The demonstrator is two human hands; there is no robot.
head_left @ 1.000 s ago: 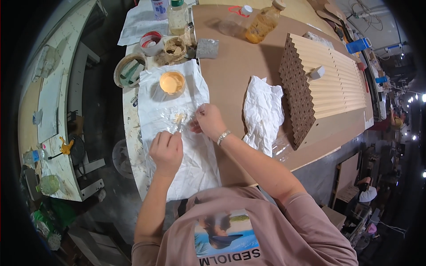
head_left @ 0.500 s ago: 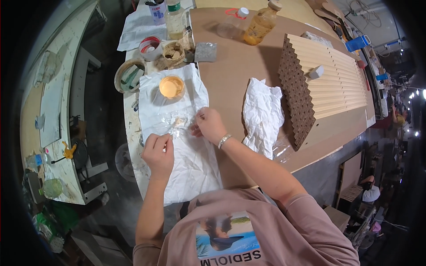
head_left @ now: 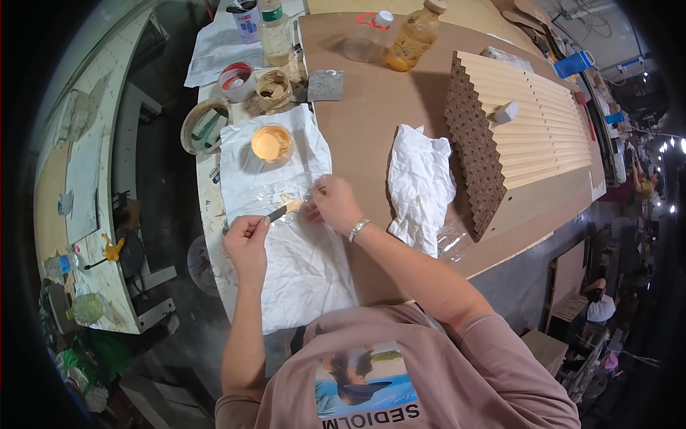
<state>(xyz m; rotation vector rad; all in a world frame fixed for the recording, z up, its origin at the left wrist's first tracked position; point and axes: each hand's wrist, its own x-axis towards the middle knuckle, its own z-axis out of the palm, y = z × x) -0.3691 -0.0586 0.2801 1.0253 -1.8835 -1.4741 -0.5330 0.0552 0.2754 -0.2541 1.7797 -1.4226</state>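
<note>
In my left hand (head_left: pixel 247 242), pinched between thumb and fingers, is a small flat dark tool (head_left: pixel 277 214) with a yellowish tip; whether it is a brush is hard to tell. Its tip points at a crumpled clear plastic film (head_left: pixel 268 193) with pale yellowish bits on it. My right hand (head_left: pixel 336 202) is closed at the film's right edge and seems to pinch it. Both hands are over a creased white cloth (head_left: pixel 307 279). Beyond them on this cloth stands a clear cup of orange-yellow liquid (head_left: pixel 271 144).
A ridged wooden panel block (head_left: pixel 536 125) stands at the right, a small grey block (head_left: pixel 506 112) on it. Nearer lies a crumpled white cloth (head_left: pixel 420 186). Along the back are an amber bottle (head_left: pixel 416 37), a clear bottle (head_left: pixel 366 44), tape rolls (head_left: pixel 274 89) and a round container (head_left: pixel 205 127).
The dark tool now shows in my left hand, its tip at the plastic film; before, it could not be made out. My left hand has turned and shifted slightly left; the right has barely moved.
</note>
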